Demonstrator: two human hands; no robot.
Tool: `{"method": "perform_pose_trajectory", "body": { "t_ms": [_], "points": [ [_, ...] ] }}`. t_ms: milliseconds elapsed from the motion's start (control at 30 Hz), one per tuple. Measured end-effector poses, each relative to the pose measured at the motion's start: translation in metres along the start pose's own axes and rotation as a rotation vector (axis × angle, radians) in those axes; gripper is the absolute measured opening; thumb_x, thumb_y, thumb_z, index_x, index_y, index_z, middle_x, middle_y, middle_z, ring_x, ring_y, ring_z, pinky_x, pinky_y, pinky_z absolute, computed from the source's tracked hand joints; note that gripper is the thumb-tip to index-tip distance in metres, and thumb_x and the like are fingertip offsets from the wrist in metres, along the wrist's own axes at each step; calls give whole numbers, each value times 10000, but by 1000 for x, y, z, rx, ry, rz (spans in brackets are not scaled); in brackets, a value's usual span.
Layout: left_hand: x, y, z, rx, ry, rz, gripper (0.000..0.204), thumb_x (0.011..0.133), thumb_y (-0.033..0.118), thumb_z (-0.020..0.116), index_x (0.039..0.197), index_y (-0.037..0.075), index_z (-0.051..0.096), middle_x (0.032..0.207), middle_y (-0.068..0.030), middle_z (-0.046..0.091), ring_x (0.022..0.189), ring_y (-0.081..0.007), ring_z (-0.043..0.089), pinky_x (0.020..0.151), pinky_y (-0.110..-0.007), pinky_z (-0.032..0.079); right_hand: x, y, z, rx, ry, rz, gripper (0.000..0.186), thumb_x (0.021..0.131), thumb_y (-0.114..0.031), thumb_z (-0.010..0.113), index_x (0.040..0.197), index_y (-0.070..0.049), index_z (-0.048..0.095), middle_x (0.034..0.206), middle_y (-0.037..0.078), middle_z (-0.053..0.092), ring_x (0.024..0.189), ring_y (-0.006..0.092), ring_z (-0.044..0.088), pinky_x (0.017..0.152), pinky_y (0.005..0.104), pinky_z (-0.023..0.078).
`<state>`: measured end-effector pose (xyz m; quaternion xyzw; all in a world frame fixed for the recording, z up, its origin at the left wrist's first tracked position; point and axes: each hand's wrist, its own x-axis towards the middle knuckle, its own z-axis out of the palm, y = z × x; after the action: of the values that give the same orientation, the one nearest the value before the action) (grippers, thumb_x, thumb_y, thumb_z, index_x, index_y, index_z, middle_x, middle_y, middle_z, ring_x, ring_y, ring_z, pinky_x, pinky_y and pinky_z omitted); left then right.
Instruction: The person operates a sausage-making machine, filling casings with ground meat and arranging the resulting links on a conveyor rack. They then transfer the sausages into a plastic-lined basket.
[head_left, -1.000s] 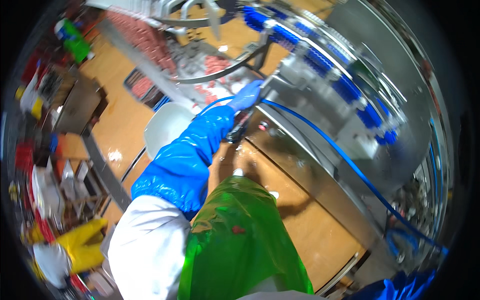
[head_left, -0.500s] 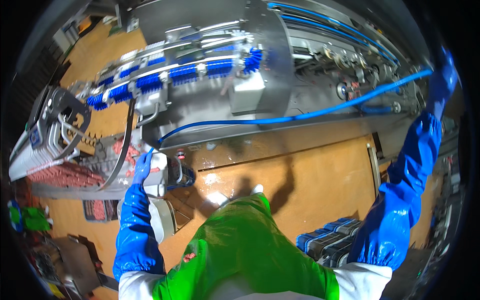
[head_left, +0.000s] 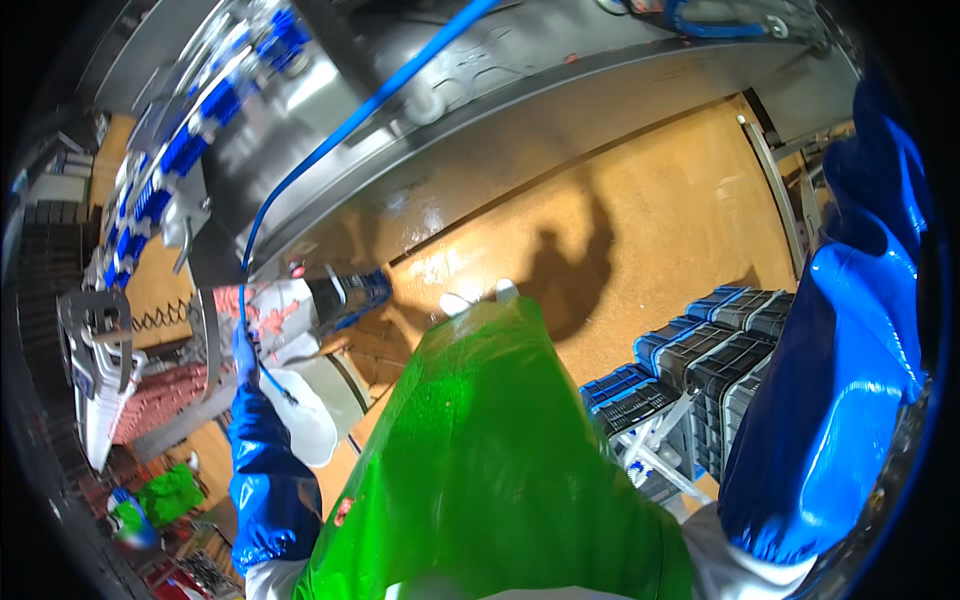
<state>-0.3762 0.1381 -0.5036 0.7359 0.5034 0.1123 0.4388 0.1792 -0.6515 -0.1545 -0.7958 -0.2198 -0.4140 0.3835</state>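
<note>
**Holding blue hose, left hand; work judged part-way, meat lying in place**

Left hand [head_left: 245, 357]: one, gloved in blue, mid-left of the frame. Grip closed round the blue hose [head_left: 375, 100], near its end.

Blue hose: one length, entering at top centre, curving down over the steel machine [head_left: 480, 85] to the left hand. Short free end below the hand, with a small dark fitting [head_left: 290, 397], lying over the white tub [head_left: 300, 430].

Right hand: out of view past the dark rim, upper right; whether its grip is spread or pressed together cannot be told. Blue right sleeve [head_left: 850, 340]: lifted, along the right edge.

State of work, as judged: hose in hand and drawn out across the machine counts as done; no spray can be made out at the fitting. Remaining: pink scraps [head_left: 275, 318] on the pale desk [head_left: 297, 322] just beside the left hand, and rows of pink meat [head_left: 165, 405] farther left. Judged well short of finished.

Outlying items: roller with blue brushes [head_left: 183, 152], upper left. Green apron [head_left: 480, 450], lower centre, one pink scrap stuck to its left side. Stacked dark crates with blue rims [head_left: 720, 340], right of centre. Orange floor [head_left: 690, 190], centre and right. Another person in green [head_left: 170, 495], lower left, well apart.
</note>
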Motion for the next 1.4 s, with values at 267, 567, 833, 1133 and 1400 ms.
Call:
{"method": "perform_pose_trajectory", "body": {
  "t_ms": [267,567,833,1133,1400],
  "points": [
    [17,-9,-18,19,87,-29,333,1012,371,458,1158,108,601,663,49,488,519,-50,436,464,-233,360,-78,65,11,64,-72,225,336,947,-182,502,1228,-70,647,1085,150,691,991,319,663,873,363,512],
    [-4,-73,-1,35,256,12,247,954,173,491,1003,-1,660,817,-97,652,769,-167,552,690,-388,465,-8,10,89,67,-188,62,357,966,-221,482,1240,-59,641,1095,165,682,1021,323,649,905,354,491],
    [-57,-79,-10,-98,678,-147,361,924,347,588,992,2,674,930,-227,682,888,-346,661,800,-424,493,-115,-86,153,-198,-396,-478,381,1017,-236,365,947,43,614,904,197,645,865,339,588,800,445,432],
    [-50,-182,-53,-174,693,-191,357,913,364,619,955,11,658,875,-172,676,832,-304,647,775,-416,489,-284,-75,250,-120,-829,-322,520,998,-292,513,1439,-36,414,1480,205,410,1409,383,302,1161,498,194],
    [-50,-261,-71,-77,456,-40,272,939,302,568,1032,51,618,938,-190,656,904,-352,634,810,-429,481,-472,-163,289,163,-1606,108,234,969,-201,582,1088,-9,644,1121,106,673,1058,208,618,951,330,469]
  ]
}}
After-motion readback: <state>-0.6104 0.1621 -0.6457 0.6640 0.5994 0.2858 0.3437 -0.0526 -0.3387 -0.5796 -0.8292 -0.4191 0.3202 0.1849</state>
